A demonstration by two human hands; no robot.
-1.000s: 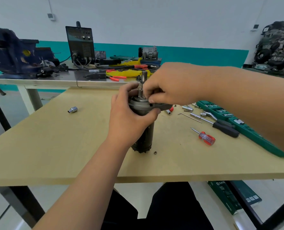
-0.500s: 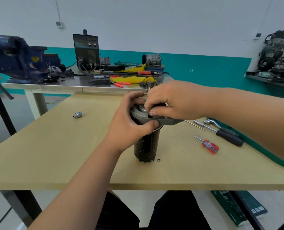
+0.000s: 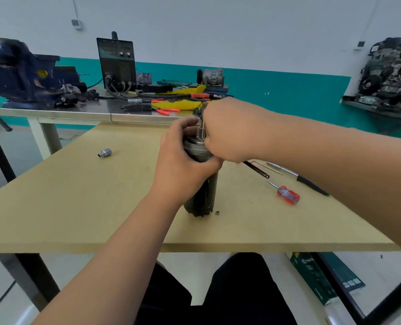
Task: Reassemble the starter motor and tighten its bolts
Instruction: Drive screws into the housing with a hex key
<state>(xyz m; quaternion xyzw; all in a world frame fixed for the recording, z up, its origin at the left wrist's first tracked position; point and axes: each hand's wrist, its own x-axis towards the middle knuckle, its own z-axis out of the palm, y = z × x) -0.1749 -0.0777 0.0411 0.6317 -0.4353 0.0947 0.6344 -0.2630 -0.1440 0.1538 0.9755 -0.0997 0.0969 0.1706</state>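
Observation:
The dark cylindrical starter motor point(image 3: 204, 195) stands upright on the tan table point(image 3: 77, 207). Its steel shaft point(image 3: 203, 130) points up. My left hand point(image 3: 183, 165) is wrapped around the upper part of the motor body. My right hand point(image 3: 227, 132) is closed over the motor's top beside the shaft, gripping a dark wrench point(image 3: 257, 170) whose handle sticks out to the right under my palm. The wrench head and the bolt are hidden by my fingers. A small nut point(image 3: 217, 213) lies on the table at the motor's foot.
A chrome socket point(image 3: 105, 152) lies at the left. A red screwdriver point(image 3: 287, 195) and a black-handled tool point(image 3: 312, 184) lie at the right. Behind, a metal bench holds a blue vise point(image 3: 19, 73), a black machine point(image 3: 116, 64) and cables. A green box point(image 3: 316, 277) is on the floor.
My right hand has turned at the motor's top and the wrench handle has swung round toward the near right. My left hand keeps its grip on the motor.

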